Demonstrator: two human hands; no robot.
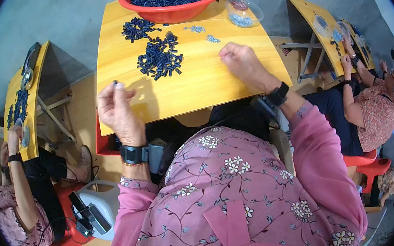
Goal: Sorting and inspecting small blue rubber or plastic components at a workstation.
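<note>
My left hand (118, 108) is raised over the near left of the yellow table (207, 85). Its thumb and fingers pinch a small dark cylindrical piece (115, 82), whose end shows at the fingertips. My right hand (244, 64) is closed in a pinch above the right side of the tabletop; anything between its fingertips is hidden. Just beyond it lie two small scatters of tiny light-blue pieces (212, 39). A loose pile of small dark cylindrical pieces (159, 58) is spread between my hands, with a smaller dark pile (137, 29) behind it.
A red basin (170, 14) heaped with the dark pieces stands at the far edge. Right of it is a clear round tub (243, 12) with light-blue pieces inside. People work at other yellow tables on the left (39, 68) and right (307, 20).
</note>
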